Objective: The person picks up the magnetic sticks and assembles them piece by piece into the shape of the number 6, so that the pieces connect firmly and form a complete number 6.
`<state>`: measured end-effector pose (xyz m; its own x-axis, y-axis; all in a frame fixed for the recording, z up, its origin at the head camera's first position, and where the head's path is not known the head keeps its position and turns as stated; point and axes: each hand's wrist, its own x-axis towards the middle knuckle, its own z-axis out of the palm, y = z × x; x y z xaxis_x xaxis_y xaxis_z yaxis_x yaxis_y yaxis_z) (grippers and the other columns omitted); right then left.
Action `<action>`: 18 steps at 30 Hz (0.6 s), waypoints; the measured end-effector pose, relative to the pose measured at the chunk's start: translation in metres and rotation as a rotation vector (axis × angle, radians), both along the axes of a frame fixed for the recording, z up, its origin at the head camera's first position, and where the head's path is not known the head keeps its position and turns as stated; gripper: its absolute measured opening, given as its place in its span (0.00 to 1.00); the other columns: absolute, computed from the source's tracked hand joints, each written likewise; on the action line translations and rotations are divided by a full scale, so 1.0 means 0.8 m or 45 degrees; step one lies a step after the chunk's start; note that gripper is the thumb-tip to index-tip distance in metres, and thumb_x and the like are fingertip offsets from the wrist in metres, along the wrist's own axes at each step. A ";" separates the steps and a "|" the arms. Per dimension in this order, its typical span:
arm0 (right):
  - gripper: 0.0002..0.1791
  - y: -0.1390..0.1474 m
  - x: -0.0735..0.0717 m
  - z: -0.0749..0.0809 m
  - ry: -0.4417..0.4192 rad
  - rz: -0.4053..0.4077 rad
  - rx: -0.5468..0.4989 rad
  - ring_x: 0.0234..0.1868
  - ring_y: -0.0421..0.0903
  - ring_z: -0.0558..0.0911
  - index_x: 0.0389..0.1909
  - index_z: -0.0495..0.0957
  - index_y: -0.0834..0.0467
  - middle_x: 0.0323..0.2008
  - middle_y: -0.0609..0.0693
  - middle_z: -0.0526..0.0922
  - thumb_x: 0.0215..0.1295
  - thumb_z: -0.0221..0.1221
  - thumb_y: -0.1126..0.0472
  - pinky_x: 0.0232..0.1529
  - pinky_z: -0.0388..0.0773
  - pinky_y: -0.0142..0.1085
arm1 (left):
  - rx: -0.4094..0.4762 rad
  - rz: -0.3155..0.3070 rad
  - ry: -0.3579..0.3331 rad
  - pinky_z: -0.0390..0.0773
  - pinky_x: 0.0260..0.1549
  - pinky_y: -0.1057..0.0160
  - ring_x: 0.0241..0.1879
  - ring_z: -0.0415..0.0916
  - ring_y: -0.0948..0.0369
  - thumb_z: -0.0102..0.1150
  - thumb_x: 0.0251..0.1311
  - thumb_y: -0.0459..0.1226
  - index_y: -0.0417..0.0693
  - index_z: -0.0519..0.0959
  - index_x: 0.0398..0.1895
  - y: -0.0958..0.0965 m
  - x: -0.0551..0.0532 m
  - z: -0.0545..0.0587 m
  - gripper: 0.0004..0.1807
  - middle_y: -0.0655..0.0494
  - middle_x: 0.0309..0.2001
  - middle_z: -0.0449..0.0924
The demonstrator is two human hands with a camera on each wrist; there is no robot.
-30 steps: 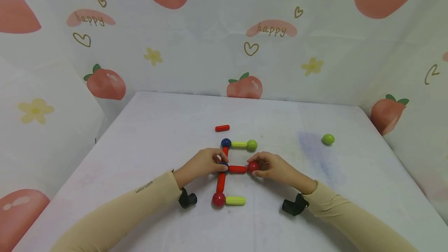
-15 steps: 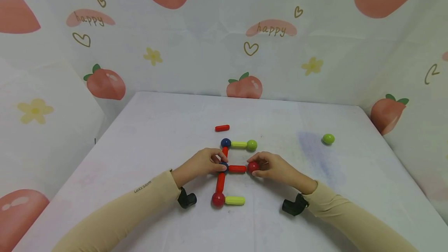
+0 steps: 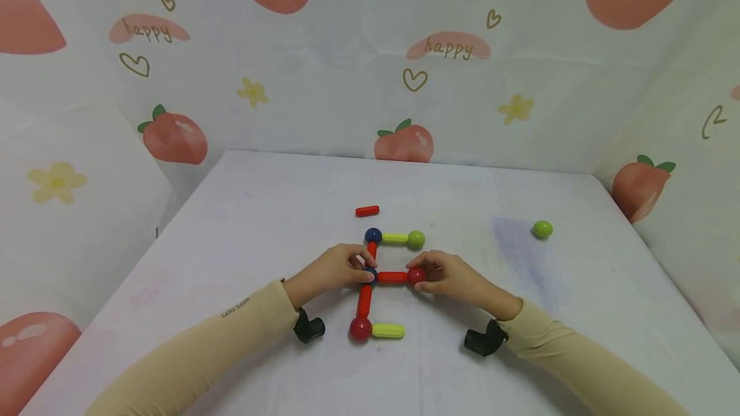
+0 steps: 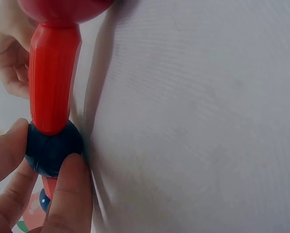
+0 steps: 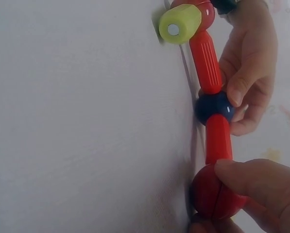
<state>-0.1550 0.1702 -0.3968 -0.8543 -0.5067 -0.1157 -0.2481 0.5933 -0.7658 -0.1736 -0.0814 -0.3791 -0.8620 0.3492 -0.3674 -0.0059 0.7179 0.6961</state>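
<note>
My left hand (image 3: pixel 335 266) pinches the middle blue ball (image 4: pixel 50 153) of a magnetic stick-and-ball figure lying on the table. A red rod (image 3: pixel 393 278) runs right from this ball. Its far end touches a red ball (image 5: pixel 215 194), which my right hand (image 3: pixel 457 279) holds between thumb and fingers. Another red rod (image 3: pixel 364 301) leads nearer to a second red ball (image 3: pixel 361 329) with a yellow-green rod (image 3: pixel 388 330) on it. A partly hidden red rod (image 3: pixel 372 250) reaches the far blue ball (image 3: pixel 373 236), joined by a yellow-green rod (image 3: pixel 395 238) to a green ball (image 3: pixel 416 239).
A loose red rod (image 3: pixel 367 211) lies beyond the figure. Off to the right sits a loose green ball (image 3: pixel 542 230). The white table (image 3: pixel 277 191) ends at a printed cloth backdrop (image 3: pixel 335 82). Each wrist carries a black camera.
My right hand has shifted slightly left with the red ball. The small gap between that ball and the red rod has closed. My left hand has stayed in place.
</note>
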 end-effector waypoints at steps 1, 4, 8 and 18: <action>0.19 0.000 0.000 0.000 -0.002 -0.003 0.001 0.45 0.44 0.78 0.50 0.76 0.55 0.47 0.50 0.80 0.56 0.65 0.61 0.49 0.79 0.38 | 0.000 -0.001 0.001 0.75 0.28 0.67 0.33 0.73 0.60 0.66 0.53 0.41 0.58 0.79 0.39 0.000 0.000 0.000 0.10 0.54 0.35 0.76; 0.19 0.000 -0.001 -0.001 -0.010 -0.013 0.009 0.45 0.43 0.78 0.50 0.76 0.54 0.47 0.49 0.80 0.56 0.65 0.61 0.50 0.79 0.39 | 0.001 -0.001 -0.002 0.74 0.28 0.67 0.32 0.73 0.60 0.66 0.53 0.41 0.58 0.79 0.39 0.000 0.000 0.000 0.10 0.54 0.34 0.76; 0.20 -0.001 -0.001 -0.002 -0.021 -0.022 0.022 0.45 0.43 0.78 0.50 0.76 0.53 0.47 0.49 0.80 0.56 0.65 0.61 0.50 0.79 0.39 | -0.002 -0.002 -0.007 0.74 0.27 0.67 0.32 0.73 0.60 0.66 0.53 0.41 0.58 0.79 0.39 0.001 0.000 0.000 0.10 0.54 0.33 0.76; 0.19 0.000 -0.002 -0.003 -0.029 -0.028 0.026 0.45 0.43 0.78 0.49 0.76 0.54 0.46 0.49 0.80 0.55 0.65 0.61 0.50 0.79 0.39 | -0.013 0.001 -0.020 0.77 0.28 0.67 0.32 0.73 0.59 0.66 0.53 0.40 0.57 0.79 0.40 0.002 -0.001 0.001 0.10 0.53 0.34 0.77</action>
<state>-0.1566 0.1698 -0.3989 -0.8622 -0.4853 -0.1454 -0.2176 0.6140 -0.7587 -0.1745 -0.0799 -0.3785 -0.8564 0.3448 -0.3843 -0.0171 0.7250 0.6885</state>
